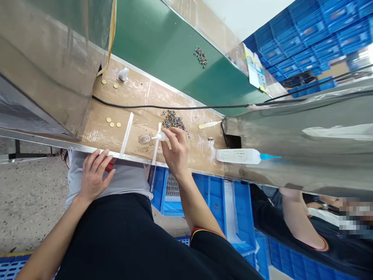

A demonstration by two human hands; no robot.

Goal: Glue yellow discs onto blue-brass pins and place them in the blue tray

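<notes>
Wooden workbench [140, 91]: at its near edge, right hand [176, 149] clamped on a white squeeze bottle [161, 136], just beside a heap of small metal parts [174, 120]; left hand [94, 175] open, fingers spread, holding nothing.

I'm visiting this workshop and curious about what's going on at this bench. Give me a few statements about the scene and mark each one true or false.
1. The right hand holds a small white squeeze bottle. True.
2. The left hand grips the large bottle with the blue nozzle. False: it lies open at the metal edge of the bench top, and that bottle lies off beyond the right hand.
3. Small gold discs lie on the tan bench top. True.
4. The crates under the bench are red. False: those crates are blue.
5. A black cable runs across the bench top. True.
</notes>
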